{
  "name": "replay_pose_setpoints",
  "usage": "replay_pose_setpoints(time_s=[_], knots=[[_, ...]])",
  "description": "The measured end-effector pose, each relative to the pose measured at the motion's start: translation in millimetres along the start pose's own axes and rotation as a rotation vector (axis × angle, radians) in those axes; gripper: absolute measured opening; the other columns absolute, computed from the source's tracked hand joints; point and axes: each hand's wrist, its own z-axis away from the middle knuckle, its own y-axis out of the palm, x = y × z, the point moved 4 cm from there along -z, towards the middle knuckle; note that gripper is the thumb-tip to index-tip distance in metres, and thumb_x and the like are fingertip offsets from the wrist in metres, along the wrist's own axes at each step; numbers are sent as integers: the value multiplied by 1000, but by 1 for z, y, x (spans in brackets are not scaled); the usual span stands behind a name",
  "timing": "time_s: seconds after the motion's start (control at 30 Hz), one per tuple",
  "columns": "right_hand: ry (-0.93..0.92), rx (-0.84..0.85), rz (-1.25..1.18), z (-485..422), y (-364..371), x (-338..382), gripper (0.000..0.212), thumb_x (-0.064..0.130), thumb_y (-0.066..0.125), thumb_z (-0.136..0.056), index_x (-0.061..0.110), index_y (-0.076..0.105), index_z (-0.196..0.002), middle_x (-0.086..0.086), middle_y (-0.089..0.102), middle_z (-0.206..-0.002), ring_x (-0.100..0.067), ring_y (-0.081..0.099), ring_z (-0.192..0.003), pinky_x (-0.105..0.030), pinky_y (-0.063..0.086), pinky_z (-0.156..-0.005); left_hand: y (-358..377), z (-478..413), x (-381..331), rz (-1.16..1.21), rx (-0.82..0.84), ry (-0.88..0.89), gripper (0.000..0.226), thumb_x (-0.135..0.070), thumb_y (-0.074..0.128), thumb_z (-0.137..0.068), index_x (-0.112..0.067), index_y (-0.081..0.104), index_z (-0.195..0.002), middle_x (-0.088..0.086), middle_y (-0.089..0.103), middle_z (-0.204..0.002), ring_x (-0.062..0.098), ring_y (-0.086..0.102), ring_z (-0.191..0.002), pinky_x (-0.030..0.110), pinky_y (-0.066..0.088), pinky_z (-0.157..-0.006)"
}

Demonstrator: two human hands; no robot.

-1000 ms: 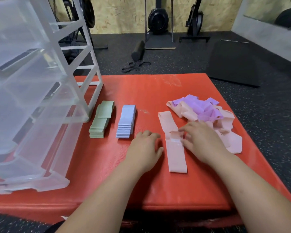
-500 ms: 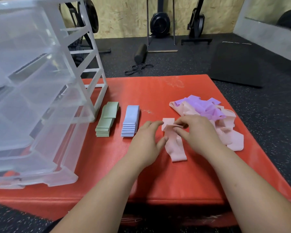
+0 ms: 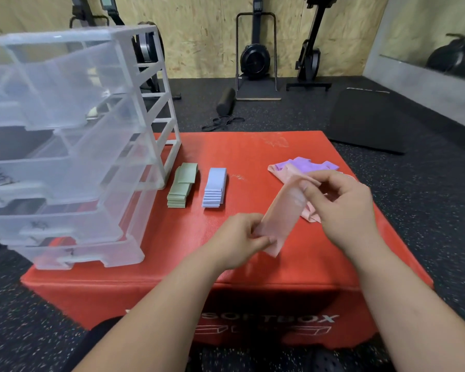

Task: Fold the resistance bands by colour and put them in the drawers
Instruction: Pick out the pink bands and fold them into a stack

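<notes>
My right hand hides much of the loose pile beyond my fingers; drawer unit, left of them, runs off-frame

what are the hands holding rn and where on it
One pink resistance band, held above the red box. The left hand pinches its lower end; the right hand pinches its upper end.

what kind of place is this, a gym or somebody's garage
Most likely a gym, perhaps a home one. Exercise machines stand against the chipboard wall, a foam roller and a black mat lie on speckled rubber flooring, and the person holds a pink band over a red padded box.
</notes>
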Motion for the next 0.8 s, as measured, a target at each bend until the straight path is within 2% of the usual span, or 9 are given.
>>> replay_pose_setpoints(time_s=[0.07,0.13,0.23,0.33,0.47,0.57,0.7,0.8], knots=[[63,-87,-11,9,-12,-8,6,21,76,-95,23,79,-99,-2,75,-86,-31,67,-79,-41,55,-74,-5,11,2,-42,-6,-24,20,-39,76,-90,-21,69,-91,0,72,-81,14,63,-74,49,57,-75],[152,-141,-38,17,-23,-19,6,27,76,-94,23,80,-98,-1,75,-86,-28,66,-76,-38,55,-72,-11,22,4,-63,-4,-51,22,-39,78,-91,-23,65,-83,-3,63,-74,11,52,-68,40,49,-67],[344,-97,-52,28,-31,-40,8,27,78,-94,19,79,-95,2,73,-82,-9,65,-68,-23,50,-64,-21,36,12,18,22,-115,13,-33,82,-92,-26,71,-90,-7,70,-76,8,61,-69,33,50,-69],[465,5,12,36,-32,-60,5,21,78,-94,18,79,-90,0,76,-84,-15,71,-70,-28,48,-66,-30,51,18,58,55,-192,14,-32,84,-91,-24,75,-99,-12,74,-77,3,66,-71,25,52,-70],[529,-15,61,41,-35,-77,7,22,79,-93,15,78,-90,-3,77,-86,-21,75,-71,-29,46,-65,-39,65,25,61,143,-266,27,-35,91,-84,-25,75,-104,-3,80,-90,12,74,-80,36,59,-79],[561,-20,103,42,-39,-89,10,23,80,-92,15,76,-87,-5,76,-85,-25,76,-74,-31,46,-66,-44,72,28,46,166,-285,27,-33,91,-84,-26,75,-105,-3,81,-93,13,75,-84,34,59,-83],[582,-14,154,42,-45,-101,12,24,79,-92,17,75,-84,-5,78,-89,-28,78,-76,-33,47,-69,-51,71,37,-47,34,-312,10,-36,78,-96,-28,74,-99,-7,74,-76,7,63,-65,29,53,-68],[599,31,158,44,-44,-104,9,23,79,-93,16,77,-87,-1,78,-92,-27,77,-73,-27,44,-60,-53,70,41,-2,-81,-354,10,-33,73,-101,-22,72,-100,-1,68,-74,7,57,-54,24,50,-55]])
